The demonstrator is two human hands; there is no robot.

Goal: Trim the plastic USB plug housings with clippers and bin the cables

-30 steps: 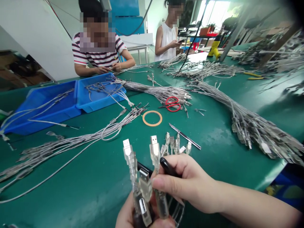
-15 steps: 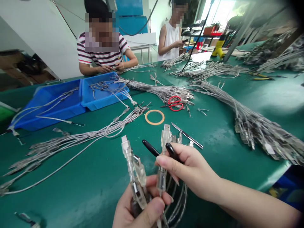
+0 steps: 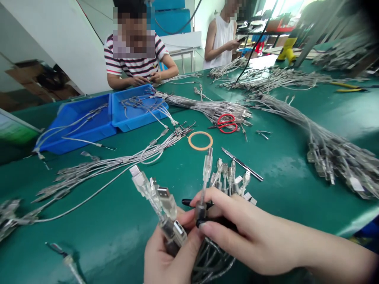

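Note:
My left hand is closed around a bunch of clear USB cables, with their plugs fanned up and to the left. My right hand pinches one single USB plug that stands upright. The same hand holds a black-handled tool under its fingers. Several more clear plugs stick up just behind my right hand. The cable loops hang below both hands.
On the green table lie long cable bundles, an orange tape ring, red scissors, a metal blade and two blue trays. A person in a striped shirt works opposite; another person stands behind.
My right hand has dropped lower and closer to the left hand, still pinching the single plug. The bunch in my left hand has tilted left. The view has shifted right.

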